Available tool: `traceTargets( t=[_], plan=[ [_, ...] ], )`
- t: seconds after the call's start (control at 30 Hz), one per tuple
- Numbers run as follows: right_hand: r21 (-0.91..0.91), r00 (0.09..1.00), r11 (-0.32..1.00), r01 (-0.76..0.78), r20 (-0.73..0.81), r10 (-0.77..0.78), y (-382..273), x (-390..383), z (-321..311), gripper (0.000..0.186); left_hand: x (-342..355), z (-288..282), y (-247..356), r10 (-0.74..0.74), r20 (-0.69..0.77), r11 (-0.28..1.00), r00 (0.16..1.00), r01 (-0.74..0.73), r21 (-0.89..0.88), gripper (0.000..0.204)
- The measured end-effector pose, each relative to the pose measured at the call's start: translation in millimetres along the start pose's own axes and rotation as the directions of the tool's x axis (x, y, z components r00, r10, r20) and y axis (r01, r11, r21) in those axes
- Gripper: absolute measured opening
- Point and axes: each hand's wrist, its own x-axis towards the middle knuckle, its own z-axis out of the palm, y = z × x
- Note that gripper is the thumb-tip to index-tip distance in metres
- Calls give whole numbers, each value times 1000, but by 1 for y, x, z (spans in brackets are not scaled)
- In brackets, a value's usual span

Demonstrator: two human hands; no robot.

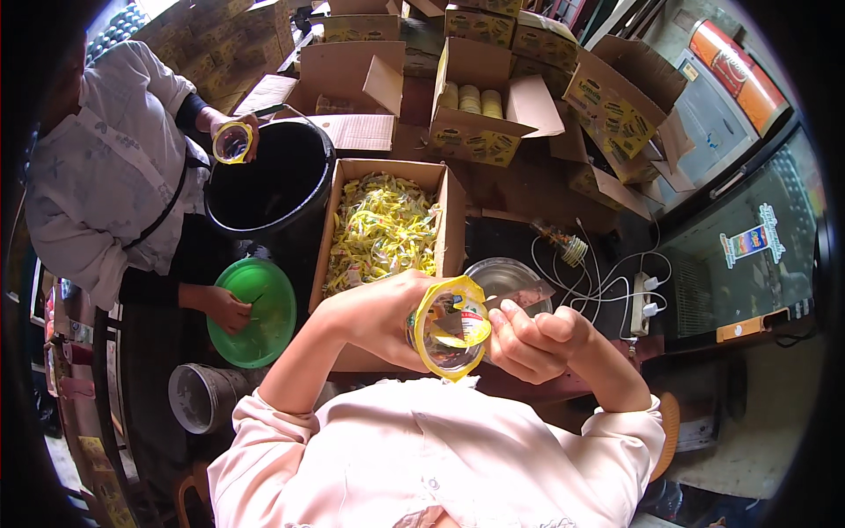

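Observation:
My left hand [385,319] is wrapped around the side of a clear plastic cup [449,330] with a yellow rim, its mouth tilted toward me. Torn yellow film hangs in the mouth, and a printed label shows through the wall. Close against the cup's right side, my right hand [532,343] is closed, fingers curled in a pinch. A thin, flat, shiny blade-like piece [525,296] shows just above those fingers; its grip is hidden. Beyond my hands, a cardboard box [451,220] holds a heap of yellow film scraps [383,224].
A round metal bowl [502,271] sits behind my right hand. At left, a co-worker holds another cup [232,143] over a black bucket [264,176], the other hand in a green basin [286,304]. White cables and a power strip [641,304] lie right; open cartons [480,136] stand behind.

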Motion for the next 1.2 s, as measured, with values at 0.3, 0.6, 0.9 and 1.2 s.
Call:
traceTargets(
  t=[0.3, 0.6, 0.9, 1.2],
  plan=[
    [24, 999, 1000, -5, -39, 6, -2, 3, 6, 19, -2, -7, -13, -56, 143, 987, 988, 77, -141, 47],
    [39, 999, 999, -15, -38, 16, -4, 3, 9, 21, -3, -6, -20, -17, 162, 981, 987, 47, -186, 50],
    [71, 997, 996, -52, -45, 55, -11, 4, 11, 22, -6, -8, -22, -64, 248, 960, 967, 128, -250, 48],
    [148, 1000, 989, -30, -3, 31, -9, 9, 9, 19, -5, -11, -27, -54, 369, 918, 928, 192, -347, 64]
  ],
)
